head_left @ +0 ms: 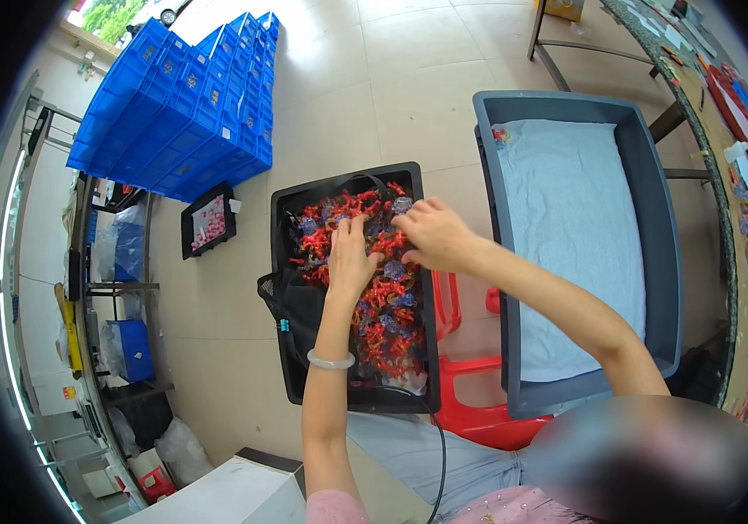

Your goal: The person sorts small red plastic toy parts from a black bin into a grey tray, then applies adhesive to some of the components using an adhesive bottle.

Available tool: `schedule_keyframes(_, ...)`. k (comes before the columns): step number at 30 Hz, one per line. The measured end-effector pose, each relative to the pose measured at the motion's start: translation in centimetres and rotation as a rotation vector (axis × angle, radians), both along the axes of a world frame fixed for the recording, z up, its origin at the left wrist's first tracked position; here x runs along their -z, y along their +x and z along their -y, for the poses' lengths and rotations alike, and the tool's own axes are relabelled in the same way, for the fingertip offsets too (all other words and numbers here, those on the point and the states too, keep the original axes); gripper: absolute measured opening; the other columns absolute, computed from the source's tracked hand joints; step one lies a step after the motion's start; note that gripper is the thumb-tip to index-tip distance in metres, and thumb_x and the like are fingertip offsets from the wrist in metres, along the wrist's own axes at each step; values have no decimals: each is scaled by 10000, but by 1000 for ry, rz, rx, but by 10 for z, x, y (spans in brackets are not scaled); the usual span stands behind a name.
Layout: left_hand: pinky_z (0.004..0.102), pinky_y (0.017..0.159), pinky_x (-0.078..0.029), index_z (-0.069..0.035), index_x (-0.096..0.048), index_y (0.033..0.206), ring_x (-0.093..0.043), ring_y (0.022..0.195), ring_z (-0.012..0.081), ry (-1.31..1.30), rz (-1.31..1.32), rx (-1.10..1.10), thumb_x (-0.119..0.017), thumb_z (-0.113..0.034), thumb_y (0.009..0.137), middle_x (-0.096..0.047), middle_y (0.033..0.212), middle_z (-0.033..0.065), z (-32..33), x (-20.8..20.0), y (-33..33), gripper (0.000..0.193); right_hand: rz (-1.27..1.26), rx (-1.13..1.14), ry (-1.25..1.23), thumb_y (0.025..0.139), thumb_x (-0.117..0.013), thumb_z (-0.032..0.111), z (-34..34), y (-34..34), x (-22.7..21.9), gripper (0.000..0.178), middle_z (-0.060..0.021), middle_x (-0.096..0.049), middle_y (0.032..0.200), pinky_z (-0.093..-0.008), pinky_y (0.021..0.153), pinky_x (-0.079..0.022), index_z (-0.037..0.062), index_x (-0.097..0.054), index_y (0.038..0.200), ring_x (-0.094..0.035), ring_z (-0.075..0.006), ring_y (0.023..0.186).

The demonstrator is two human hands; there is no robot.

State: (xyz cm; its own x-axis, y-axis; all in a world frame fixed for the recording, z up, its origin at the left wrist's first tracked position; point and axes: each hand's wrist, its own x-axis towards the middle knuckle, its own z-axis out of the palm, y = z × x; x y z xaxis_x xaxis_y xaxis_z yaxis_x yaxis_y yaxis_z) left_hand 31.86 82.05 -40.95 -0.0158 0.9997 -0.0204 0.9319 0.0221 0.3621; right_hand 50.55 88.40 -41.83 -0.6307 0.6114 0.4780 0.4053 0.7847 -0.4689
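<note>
Many small red and purple-blue molded figures lie heaped in a black tray in front of me. My left hand rests on the heap, its fingers stretched forward and thumb out to the side. Just to its right, my right hand reaches in over the tray's right rim. Its fingers are bent, with the thumb apart from them, and they touch the pieces at the upper right. I make out nothing held in either hand. A black mesh-edged bag lies along the tray's left side, with a dark strap across the top.
A large grey tub lined with light blue cloth stands at the right, a few figures in its far left corner. A red stool sits between tub and tray. Blue crates are stacked far left, near a small black tray of pink pieces.
</note>
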Motion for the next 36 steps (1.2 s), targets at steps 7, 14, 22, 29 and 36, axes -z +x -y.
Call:
schedule_keyframes(7,426,845,-497,-43,-597,1065,-563,1036,349,238,107,-33,-774,-59,732,-533,1052,132,20,7,22,377,233,89,54,726,-672,173,3,-6,20,118,-70,-657,875,-369,840,-438,61,-640,738,-602,-242,905)
schedule_keyframes(14,422,805,-495,-32,-677,1007,-584,956,335,128,135,-119,-781,-45,704,-517,1024,132,10,8,21,321,240,14,0,701,-763,280,9,1,21,306,-88,-665,915,-412,854,-434,37,-643,844,-568,-266,996)
schedule_keyframes(22,364,824,-474,-7,-631,898,-562,924,295,192,238,18,-742,29,690,-507,990,134,0,10,7,239,-44,181,-47,713,-712,119,8,-7,28,142,-123,-647,818,-411,876,-432,36,-640,803,-598,-290,906)
schedule_keyframes(29,369,805,-479,6,-603,925,-611,865,296,115,468,-193,-689,27,759,-595,955,137,-9,12,-8,188,-570,111,-621,740,-580,-64,-17,28,26,123,-140,-619,804,-359,709,-531,0,-668,798,-658,-297,763)
schedule_keyframes(36,387,839,-464,-1,-583,942,-594,924,336,292,298,-179,-689,17,772,-594,979,158,2,18,14,201,-526,-36,-588,770,-636,-79,-5,20,46,149,-113,-641,894,-333,738,-535,8,-692,878,-660,-256,837)
